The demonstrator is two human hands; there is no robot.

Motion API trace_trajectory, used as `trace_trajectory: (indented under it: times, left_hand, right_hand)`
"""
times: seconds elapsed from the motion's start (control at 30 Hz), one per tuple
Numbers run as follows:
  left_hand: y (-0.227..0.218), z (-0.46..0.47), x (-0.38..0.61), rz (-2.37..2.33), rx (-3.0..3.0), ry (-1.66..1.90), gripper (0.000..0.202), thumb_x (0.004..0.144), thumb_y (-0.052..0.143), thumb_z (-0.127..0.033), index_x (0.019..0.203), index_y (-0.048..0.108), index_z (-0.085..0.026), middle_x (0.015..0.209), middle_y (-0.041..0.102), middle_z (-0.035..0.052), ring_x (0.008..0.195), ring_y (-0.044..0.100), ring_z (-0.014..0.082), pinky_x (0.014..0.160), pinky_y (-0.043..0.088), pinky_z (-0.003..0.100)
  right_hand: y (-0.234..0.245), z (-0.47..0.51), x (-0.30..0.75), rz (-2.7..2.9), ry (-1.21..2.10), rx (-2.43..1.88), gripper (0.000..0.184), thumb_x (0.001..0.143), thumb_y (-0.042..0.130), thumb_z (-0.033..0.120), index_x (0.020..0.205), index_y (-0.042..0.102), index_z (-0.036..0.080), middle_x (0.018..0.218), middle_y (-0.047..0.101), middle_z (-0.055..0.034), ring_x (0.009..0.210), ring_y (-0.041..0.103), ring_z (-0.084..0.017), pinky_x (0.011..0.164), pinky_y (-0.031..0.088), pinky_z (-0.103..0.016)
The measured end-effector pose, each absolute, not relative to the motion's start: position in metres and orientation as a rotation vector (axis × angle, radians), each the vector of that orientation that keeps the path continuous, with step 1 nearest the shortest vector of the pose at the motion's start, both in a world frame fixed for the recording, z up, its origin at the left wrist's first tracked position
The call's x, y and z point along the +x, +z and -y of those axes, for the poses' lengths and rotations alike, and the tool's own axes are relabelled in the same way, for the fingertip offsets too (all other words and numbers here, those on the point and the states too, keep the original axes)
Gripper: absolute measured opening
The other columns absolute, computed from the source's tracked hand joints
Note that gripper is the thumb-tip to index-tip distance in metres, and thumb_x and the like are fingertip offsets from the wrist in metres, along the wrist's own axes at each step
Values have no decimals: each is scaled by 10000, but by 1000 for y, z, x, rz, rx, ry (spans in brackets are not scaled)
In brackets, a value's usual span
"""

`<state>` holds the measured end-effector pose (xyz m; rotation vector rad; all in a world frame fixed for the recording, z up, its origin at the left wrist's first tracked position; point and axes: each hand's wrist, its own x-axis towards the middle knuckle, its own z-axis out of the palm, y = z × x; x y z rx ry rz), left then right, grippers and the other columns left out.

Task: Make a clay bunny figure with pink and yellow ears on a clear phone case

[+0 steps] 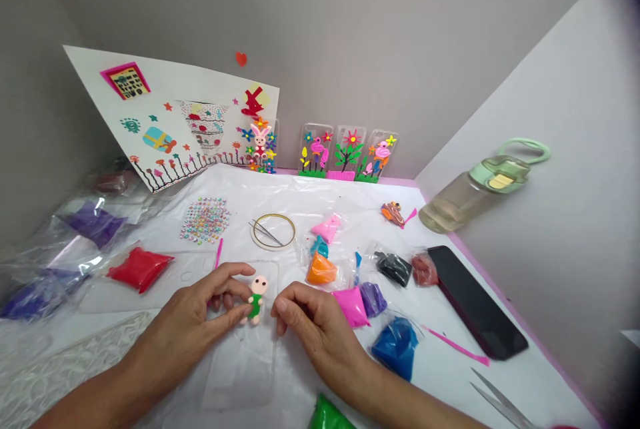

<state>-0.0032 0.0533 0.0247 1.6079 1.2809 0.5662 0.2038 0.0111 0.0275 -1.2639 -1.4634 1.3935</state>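
Observation:
A small clay figure (257, 301) with a pale head, dark eyes and a green body lies on a clear phone case (240, 376). My left hand (215, 306) is at the figure's left side, thumb and bent fingers closed against its arm, index finger arched above. Just right of the figure is my right hand (310, 326), its thumb pressed to the curled index finger. Whatever may be between those fingertips is hidden. A pink clay packet (351, 306) lies beyond the right hand, and a green packet (330, 414) sits at the front edge.
Orange (321, 270), red (140, 269) and blue (397, 347) clay packets surround the hands. Scissors (503, 402), a phone (477, 302) and a bottle (475, 192) stand or lie rightward. Loose rhinestones (205, 220) and a ring-shaped tape roll (273, 231) lie farther back. Decorated cases (350, 152) lean on the wall.

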Motion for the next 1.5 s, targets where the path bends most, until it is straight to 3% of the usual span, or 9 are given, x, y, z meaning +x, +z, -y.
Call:
trace_trajectory:
  times: [0.3, 0.7, 0.93, 1.1, 1.27, 1.5]
  left_hand:
    - [1, -37, -4, -1360, 1493, 625, 419, 854, 697, -507, 1215, 602, -315, 1071, 780, 38, 1010, 686, 277, 927, 464, 365]
    - [-5, -33, -9, -1438, 1750, 723, 375, 853, 723, -486, 1182, 636, -329, 1003, 740, 18, 903, 653, 242, 829, 480, 311]
    - [3, -33, -15, -1361, 1975, 716, 183, 871, 711, -443, 974, 652, -304, 962, 673, 0, 938, 630, 232, 847, 476, 291]
    - [-4, -33, -18, -1253, 2081, 663, 116, 896, 681, -374, 974, 625, -310, 987, 638, -30, 981, 609, 214, 869, 468, 299]
    - [-4, -33, -17, -1196, 2115, 674, 65, 930, 637, -336, 955, 597, -292, 984, 613, -26, 978, 591, 202, 855, 466, 295]
    - [-1, -33, -18, -1183, 2100, 615, 71, 939, 628, -309, 919, 573, -268, 981, 597, -15, 977, 576, 205, 857, 458, 306]
  right_hand:
    - [24, -12, 204, 1467, 1414, -1251, 298, 991, 521, 338, 764, 619, 172, 728, 588, 11, 701, 525, -121, 668, 400, -220]
    - [22, -9, 202, 1575, 1387, -1321, 236, 999, 526, 300, 837, 640, 172, 750, 596, 14, 697, 526, -116, 631, 385, -215]
    - [13, -6, 204, 2029, 888, -1441, 79, 967, 591, 190, 918, 653, 185, 876, 644, -24, 745, 584, -146, 659, 406, -246]
    - [14, -6, 203, 2297, 652, -1489, 81, 942, 662, 233, 1009, 661, 187, 966, 669, -47, 781, 654, -191, 618, 427, -270]
    - [16, -7, 195, 2358, 507, -1492, 124, 951, 663, 304, 964, 661, 181, 936, 671, -46, 779, 667, -198, 586, 436, -272]
    - [10, -9, 189, 2355, 417, -1484, 76, 951, 656, 241, 889, 659, 197, 892, 651, -23, 679, 639, -159, 529, 394, -256]
